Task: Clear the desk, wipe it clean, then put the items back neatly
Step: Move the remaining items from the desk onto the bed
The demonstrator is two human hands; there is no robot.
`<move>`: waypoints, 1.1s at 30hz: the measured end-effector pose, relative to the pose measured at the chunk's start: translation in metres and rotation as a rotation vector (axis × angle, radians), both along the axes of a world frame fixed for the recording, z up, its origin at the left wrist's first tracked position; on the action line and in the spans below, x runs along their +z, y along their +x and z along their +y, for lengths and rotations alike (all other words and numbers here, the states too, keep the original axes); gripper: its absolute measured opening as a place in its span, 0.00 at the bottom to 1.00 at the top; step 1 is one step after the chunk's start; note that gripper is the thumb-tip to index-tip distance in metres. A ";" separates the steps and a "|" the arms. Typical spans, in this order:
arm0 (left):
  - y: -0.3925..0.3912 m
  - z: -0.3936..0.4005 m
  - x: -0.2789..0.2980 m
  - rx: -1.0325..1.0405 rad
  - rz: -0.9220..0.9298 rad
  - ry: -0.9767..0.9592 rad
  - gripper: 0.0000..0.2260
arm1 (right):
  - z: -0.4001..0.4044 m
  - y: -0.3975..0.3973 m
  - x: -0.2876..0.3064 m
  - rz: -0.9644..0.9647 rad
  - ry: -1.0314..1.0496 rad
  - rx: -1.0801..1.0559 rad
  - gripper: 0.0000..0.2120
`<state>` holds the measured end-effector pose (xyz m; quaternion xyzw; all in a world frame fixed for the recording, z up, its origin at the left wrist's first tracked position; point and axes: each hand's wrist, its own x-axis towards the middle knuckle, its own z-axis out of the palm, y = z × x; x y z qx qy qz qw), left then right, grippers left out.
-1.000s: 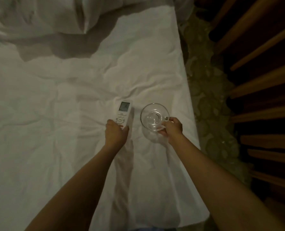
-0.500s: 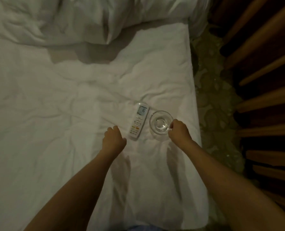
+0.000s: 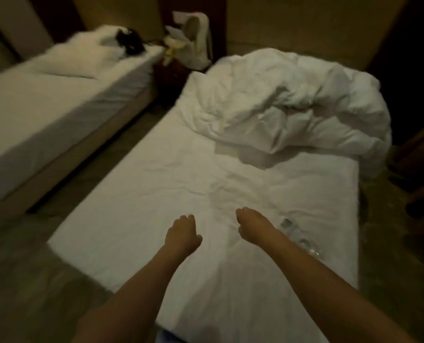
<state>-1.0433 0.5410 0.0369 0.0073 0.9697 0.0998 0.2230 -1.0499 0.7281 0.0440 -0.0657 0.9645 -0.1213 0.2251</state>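
My left hand (image 3: 182, 233) and my right hand (image 3: 252, 225) hover above the white sheet of the near bed (image 3: 181, 184). Both hold nothing, and their fingers are loosely curled in. The white remote control (image 3: 288, 225) lies on the sheet just right of my right wrist. The clear glass cup (image 3: 309, 245) stands beside the remote, nearer to me, blurred and partly hidden by my right forearm. No desk is in view.
A crumpled white duvet (image 3: 292, 105) is piled at the far end of the near bed. A second bed (image 3: 45, 107) with a pillow and a dark object stands at the left, across a narrow floor aisle. A nightstand with a pale bag (image 3: 193, 43) sits between the beds.
Both hands let go of the remote and the glass cup, which now rest on the sheet. My hands drew back to the left, and my view lifted up toward the room.
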 end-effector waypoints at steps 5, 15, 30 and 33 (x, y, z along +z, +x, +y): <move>0.101 -0.132 0.046 0.252 0.084 -0.009 0.20 | -0.142 0.045 0.043 0.083 -0.015 0.315 0.11; 0.392 -0.355 0.117 0.897 0.175 -0.055 0.20 | -0.425 0.237 0.100 0.191 -0.133 0.900 0.13; 0.799 -0.419 0.115 1.847 0.179 -0.148 0.18 | -0.675 0.600 0.117 0.197 -0.196 1.953 0.12; 0.854 -0.424 0.113 2.038 0.148 -0.171 0.20 | -0.713 0.664 0.113 0.174 -0.226 2.116 0.13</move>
